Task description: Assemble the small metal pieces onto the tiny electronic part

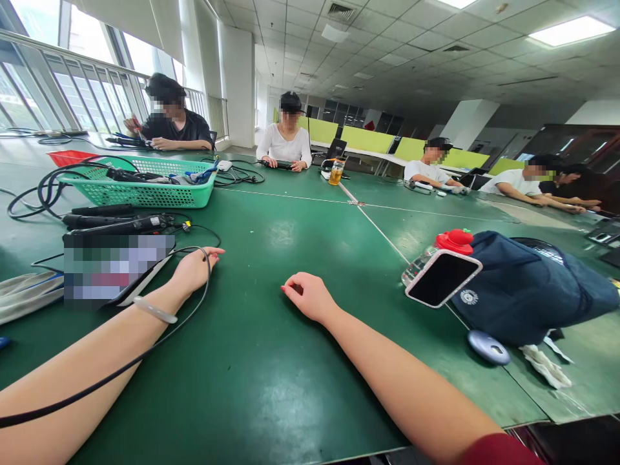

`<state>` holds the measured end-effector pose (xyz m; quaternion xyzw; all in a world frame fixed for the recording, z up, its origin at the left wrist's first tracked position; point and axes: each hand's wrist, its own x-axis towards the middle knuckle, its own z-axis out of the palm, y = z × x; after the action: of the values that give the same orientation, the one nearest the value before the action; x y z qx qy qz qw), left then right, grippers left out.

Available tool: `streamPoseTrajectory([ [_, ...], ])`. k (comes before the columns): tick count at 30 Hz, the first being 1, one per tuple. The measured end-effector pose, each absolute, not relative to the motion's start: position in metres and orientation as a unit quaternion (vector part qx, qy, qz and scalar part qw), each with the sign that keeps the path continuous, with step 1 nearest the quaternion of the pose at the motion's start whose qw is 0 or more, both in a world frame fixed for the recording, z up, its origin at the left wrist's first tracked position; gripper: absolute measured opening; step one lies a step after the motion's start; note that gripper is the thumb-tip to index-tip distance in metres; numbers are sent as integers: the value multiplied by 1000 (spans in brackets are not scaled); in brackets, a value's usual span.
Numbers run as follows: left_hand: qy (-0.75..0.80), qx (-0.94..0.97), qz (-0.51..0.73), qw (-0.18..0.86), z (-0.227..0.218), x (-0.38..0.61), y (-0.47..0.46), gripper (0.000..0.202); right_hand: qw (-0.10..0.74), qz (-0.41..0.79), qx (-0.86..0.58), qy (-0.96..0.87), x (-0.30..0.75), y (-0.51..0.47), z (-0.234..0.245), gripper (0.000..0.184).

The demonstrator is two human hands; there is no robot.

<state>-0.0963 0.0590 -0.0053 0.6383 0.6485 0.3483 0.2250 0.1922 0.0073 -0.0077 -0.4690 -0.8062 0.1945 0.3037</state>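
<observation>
My left hand (196, 268) rests on the green table with its fingers stretched out, pointing right. A black cable (199, 302) runs up alongside my forearm and loops over this hand. There is a pale bangle (155, 310) on the wrist. Beside the hand lies a tablet-like device with a blurred screen (116, 268). My right hand (310, 296) lies on the table to the right, its fingers loosely curled and its thumb near the fingertips. Nothing shows in it, and bare tabletop separates the two hands.
At left are a green basket (145, 195) of cables and tools, black handheld devices (119, 226) and gloves (31, 296). At right are a phone (442, 279), a red-lidded bottle (454, 241), a navy bag (523, 290) and a purple round case (489, 348). Several people sit around the table.
</observation>
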Motion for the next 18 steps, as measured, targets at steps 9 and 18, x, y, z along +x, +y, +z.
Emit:
streamPoseTrajectory([
  [9,457,691,386,407,10,-9,7,40,269,245,-462,-809,184,10,-13,31],
  [18,505,697,350,370,10,-13,7,39,227,218,-447,-837,184,11,-12,40],
])
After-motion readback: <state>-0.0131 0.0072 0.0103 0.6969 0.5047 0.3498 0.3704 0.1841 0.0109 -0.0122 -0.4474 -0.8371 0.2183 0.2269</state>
